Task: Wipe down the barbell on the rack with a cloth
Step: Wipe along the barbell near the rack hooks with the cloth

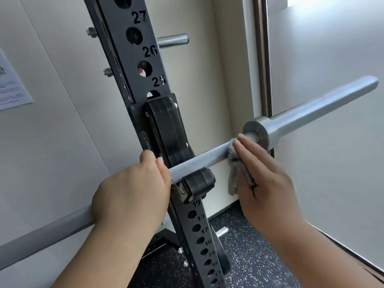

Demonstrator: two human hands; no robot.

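Bar (pixel 199 157) lying on rack (pixel 116 28) hook (pixel 199 181), running near-left to far-right | left hand (pixel 128 196) gripping bar left of hook | right hand (pixel 264 179), fingers straight, pressing cloth (pixel 236 169) against bar beside collar (pixel 255 132), nearer sleeve (pixel 324 109)

The person's left hand (pixel 133 196) and right hand (pixel 268 183) are bare, as are both forearms down to the lower edge of view — fingers (pixel 248 149) plain, with short, rounded nails, the skin smooth throughout.
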